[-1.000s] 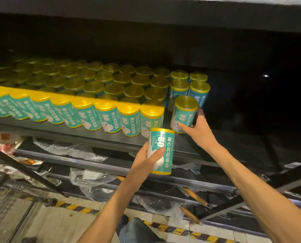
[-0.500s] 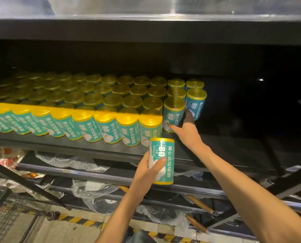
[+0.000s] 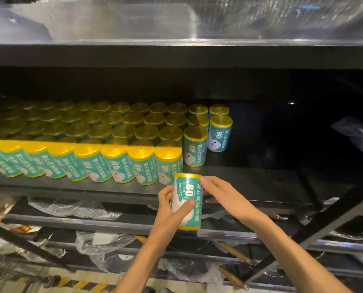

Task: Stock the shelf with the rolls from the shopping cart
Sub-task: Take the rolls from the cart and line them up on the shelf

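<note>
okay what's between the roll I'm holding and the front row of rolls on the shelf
Nothing but a bare strip of the dark shelf edge. In the head view, the held roll, gripped by the left hand with the right hand touching it, sits just before the front row.

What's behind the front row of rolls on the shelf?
Behind the front row on the shelf, several more rows of rolls stand upright, only their yellow tops showing. Their labels are covered, and the back is too dark to see.
</note>
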